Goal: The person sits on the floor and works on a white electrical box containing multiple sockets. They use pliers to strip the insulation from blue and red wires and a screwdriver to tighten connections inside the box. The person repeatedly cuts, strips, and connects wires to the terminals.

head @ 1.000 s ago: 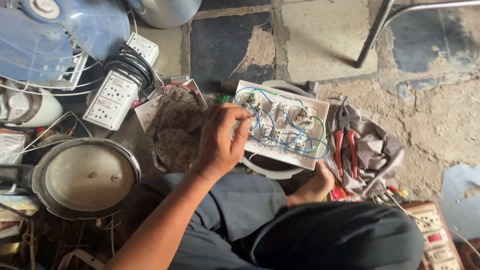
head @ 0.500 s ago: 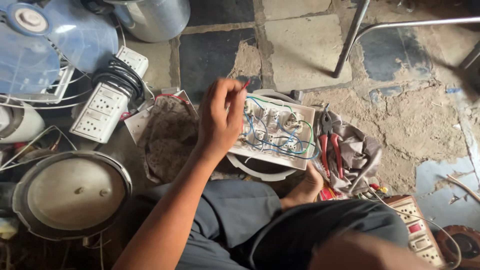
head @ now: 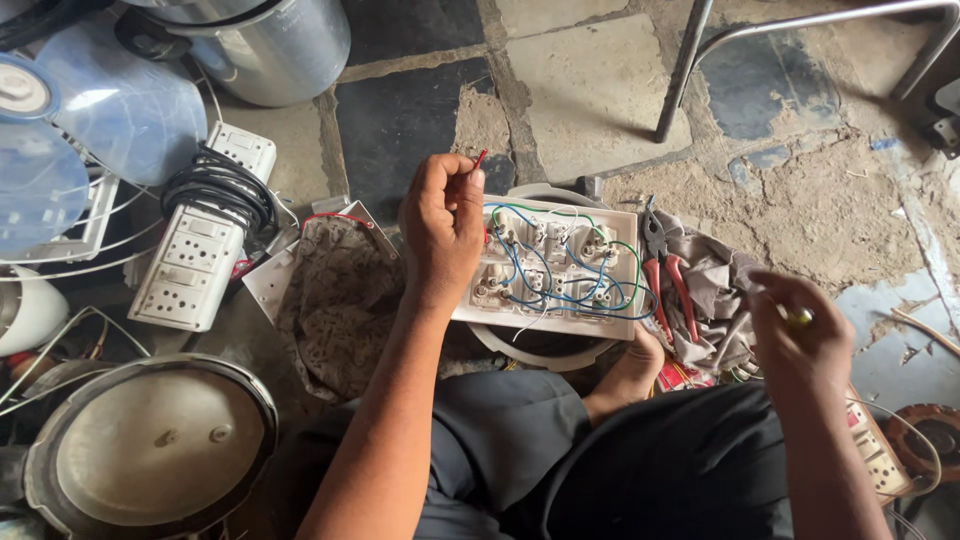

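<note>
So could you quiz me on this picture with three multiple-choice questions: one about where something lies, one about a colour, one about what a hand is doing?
1. Where do the pliers lie?
A. on a crumpled cloth right of the switch board
B. on the round metal lid
C. inside the steel pot

2. What colour are the pliers' handles?
A. yellow
B. red
C. black

3. What is the left hand doing?
A. resting flat on the floor
B. pinching a red wire above the board
C. gripping the pliers

Answers:
1 A: they rest on the grey cloth beside the switch board.
2 B: both handles show red.
3 B: its fingers close on the red wire, raised over the board's edge.
</note>
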